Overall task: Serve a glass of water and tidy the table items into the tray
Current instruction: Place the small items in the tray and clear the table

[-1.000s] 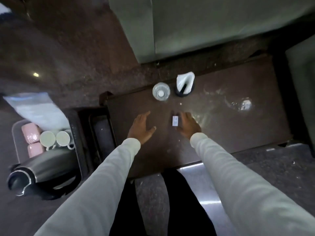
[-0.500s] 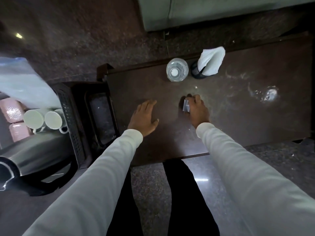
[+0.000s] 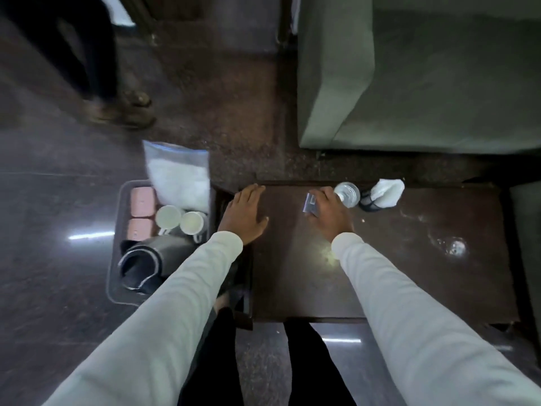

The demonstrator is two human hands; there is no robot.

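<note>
The right hand (image 3: 329, 216) pinches a small packet (image 3: 311, 204) at its fingertips, lifted off the table (image 3: 409, 273); the glass (image 3: 347, 194) stands just beyond its knuckles. The left hand (image 3: 244, 216) lies flat, fingers spread, holding nothing.

— What sort of room is it?
— Dim. A dark polished stone floor (image 3: 52, 303) reflects bright streaks of light.
— Furniture?
— A grey-green sofa (image 3: 409, 83) stands just behind a low dark brown tabletop (image 3: 409, 282). Someone's shoes (image 3: 126, 109) rest on the floor, far left.
</note>
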